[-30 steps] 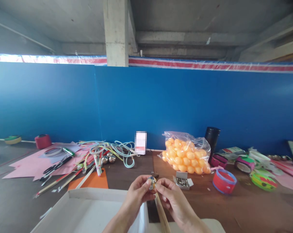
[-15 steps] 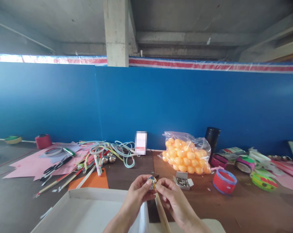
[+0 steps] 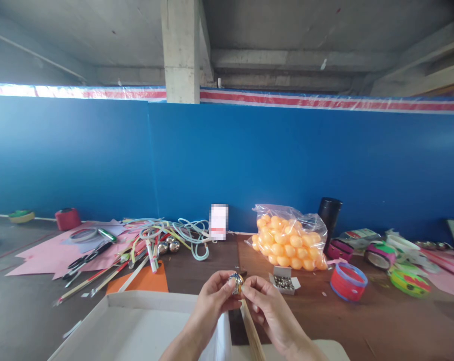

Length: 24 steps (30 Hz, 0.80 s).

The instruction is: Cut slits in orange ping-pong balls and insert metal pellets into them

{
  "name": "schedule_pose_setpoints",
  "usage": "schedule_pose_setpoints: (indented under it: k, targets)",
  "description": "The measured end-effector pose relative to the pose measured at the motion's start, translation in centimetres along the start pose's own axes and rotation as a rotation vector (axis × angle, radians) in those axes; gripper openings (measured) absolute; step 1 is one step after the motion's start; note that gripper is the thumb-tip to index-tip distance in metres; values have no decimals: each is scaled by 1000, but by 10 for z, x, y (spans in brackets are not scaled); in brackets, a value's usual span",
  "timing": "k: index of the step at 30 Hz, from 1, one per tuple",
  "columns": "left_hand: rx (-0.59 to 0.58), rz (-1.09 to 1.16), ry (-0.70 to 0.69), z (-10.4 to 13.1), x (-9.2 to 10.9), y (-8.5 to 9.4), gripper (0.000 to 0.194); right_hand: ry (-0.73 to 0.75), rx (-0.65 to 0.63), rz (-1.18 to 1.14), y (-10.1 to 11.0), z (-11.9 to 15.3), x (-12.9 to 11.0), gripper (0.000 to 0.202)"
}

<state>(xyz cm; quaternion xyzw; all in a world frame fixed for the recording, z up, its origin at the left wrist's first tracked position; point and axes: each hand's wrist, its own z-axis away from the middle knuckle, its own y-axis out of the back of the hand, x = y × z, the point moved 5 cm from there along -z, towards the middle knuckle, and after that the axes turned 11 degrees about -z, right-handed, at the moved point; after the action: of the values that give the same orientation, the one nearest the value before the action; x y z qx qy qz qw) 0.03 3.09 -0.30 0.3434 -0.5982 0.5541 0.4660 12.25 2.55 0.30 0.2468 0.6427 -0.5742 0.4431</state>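
Near the bottom centre, my left hand [image 3: 216, 297] pinches a small shiny silver ball [image 3: 235, 284] between thumb and fingers. My right hand [image 3: 262, 300] is closed at the ball's right side, its thumb and forefinger pressed together; a small golden patch shows there, too small to make out. Below the ball a light wooden stick [image 3: 251, 328] slants down between the two hands. A small open box of metal pieces [image 3: 284, 283] stands just beyond my right hand.
A white tray [image 3: 148, 323] lies at the lower left. Behind it are scissors [image 3: 86, 258], coiled tubes [image 3: 193, 231] and an orange sheet [image 3: 157, 283]. A bag of orange balls [image 3: 289, 240], a black cylinder [image 3: 329, 218] and tape rolls [image 3: 348, 282] stand to the right.
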Motion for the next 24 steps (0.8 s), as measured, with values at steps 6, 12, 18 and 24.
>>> schedule_pose_setpoints:
  k: [6,12,18,24]
  targets:
    - [36,-19,-17,-2,-2,2,39,5,5,11,0,1,1,32]
    - [60,-41,-22,-4,-5,4,43,20,9,31,1,2,1,29]
    - [66,-46,-21,-3,-3,3,43,19,9,32,2,0,1,29]
    - [26,-25,-12,0,1,0,36,24,-11,-4,-1,0,0,30]
